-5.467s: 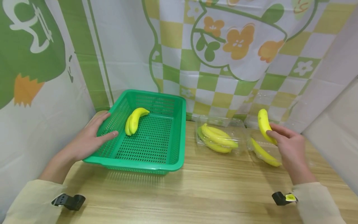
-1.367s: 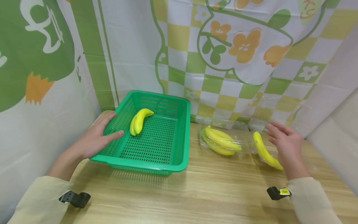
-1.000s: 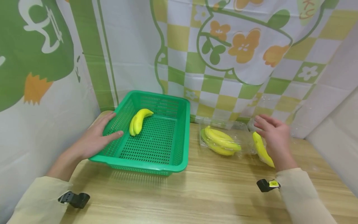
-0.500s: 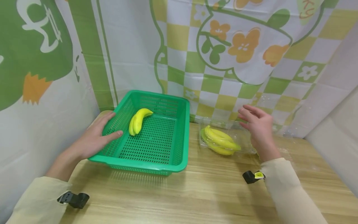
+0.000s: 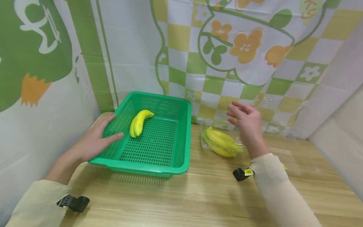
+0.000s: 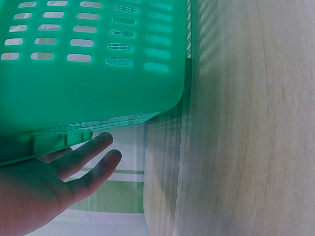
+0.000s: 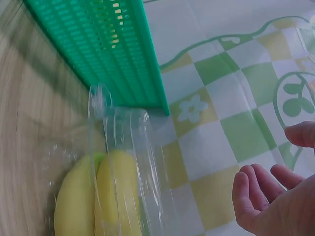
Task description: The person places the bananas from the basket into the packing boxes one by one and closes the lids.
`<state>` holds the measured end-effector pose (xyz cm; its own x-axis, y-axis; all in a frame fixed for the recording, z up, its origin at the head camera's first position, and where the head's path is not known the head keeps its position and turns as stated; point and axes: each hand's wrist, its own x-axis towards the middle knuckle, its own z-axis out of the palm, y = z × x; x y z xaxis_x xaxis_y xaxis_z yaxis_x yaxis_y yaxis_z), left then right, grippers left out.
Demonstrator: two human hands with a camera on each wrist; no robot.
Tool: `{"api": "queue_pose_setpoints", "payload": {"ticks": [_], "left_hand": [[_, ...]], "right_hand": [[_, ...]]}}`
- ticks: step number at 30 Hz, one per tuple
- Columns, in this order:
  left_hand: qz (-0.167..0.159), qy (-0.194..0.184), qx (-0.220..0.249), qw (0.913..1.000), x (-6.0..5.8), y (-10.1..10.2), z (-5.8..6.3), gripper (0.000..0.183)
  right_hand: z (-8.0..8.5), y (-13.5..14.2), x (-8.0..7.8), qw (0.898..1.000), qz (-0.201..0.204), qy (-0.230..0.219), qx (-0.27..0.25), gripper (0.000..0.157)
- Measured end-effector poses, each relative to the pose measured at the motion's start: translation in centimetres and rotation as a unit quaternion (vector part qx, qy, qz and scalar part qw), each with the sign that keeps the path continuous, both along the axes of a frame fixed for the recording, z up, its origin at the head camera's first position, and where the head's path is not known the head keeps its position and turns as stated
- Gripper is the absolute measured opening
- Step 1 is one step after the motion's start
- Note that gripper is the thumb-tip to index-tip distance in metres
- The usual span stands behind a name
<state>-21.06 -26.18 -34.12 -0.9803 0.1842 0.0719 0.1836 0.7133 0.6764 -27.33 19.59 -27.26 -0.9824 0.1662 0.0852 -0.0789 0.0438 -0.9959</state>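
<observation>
My left hand (image 5: 92,140) rests at the left rim of a green plastic basket (image 5: 185,142), thumb over the rim and fingers along the outside. In the left wrist view its fingers (image 6: 101,169) reach out loosely under the rim. Inside the basket lie yellow bananas (image 5: 139,123) in a small bunch. My right hand (image 5: 246,121), with nothing in its loosely bent fingers, hovers above a clear plastic box (image 5: 206,123) holding several bananas (image 5: 222,143). The right wrist view shows this hand (image 7: 275,201) apart from the bananas (image 7: 115,191) and the box.
Behind my right forearm, a second clear container (image 5: 286,154) shows only the tip of a banana (image 5: 284,166). All stands on a wooden table (image 5: 198,195), with a patterned cloth (image 5: 187,47) hanging at the back and a pale cloth wall at each side.
My right hand held a banana earlier, laid it in the right container and let go. Since then it has moved left, over the other box. My left hand keeps its place on the basket.
</observation>
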Motion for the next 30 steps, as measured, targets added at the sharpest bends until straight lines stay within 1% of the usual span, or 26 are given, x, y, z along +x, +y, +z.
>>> {"api": "queue_pose_setpoints", "payload": {"ticks": [5, 15, 22, 30], "left_hand": [[-0.001, -0.001, 0.002, 1.0000, 0.0, -0.1, 0.0, 0.091], [-0.003, -0.003, 0.004, 1.0000, 0.0, 0.0, 0.0, 0.092], [-0.005, -0.001, 0.003, 1.0000, -0.1, 0.1, -0.1, 0.092], [-0.003, -0.003, -0.003, 1.0000, -0.1, 0.0, -0.2, 0.091]], "right_hand": [[0.1, -1.4, -0.5, 1.000, 0.008, 0.005, 0.014, 0.055], [0.3, -4.4, -1.6, 0.999, 0.035, 0.016, 0.021, 0.053], [0.9, -6.9, -2.1, 0.998, 0.062, 0.024, 0.004, 0.050], [1.4, -10.0, -2.9, 0.997, 0.076, 0.018, -0.016, 0.047]]}}
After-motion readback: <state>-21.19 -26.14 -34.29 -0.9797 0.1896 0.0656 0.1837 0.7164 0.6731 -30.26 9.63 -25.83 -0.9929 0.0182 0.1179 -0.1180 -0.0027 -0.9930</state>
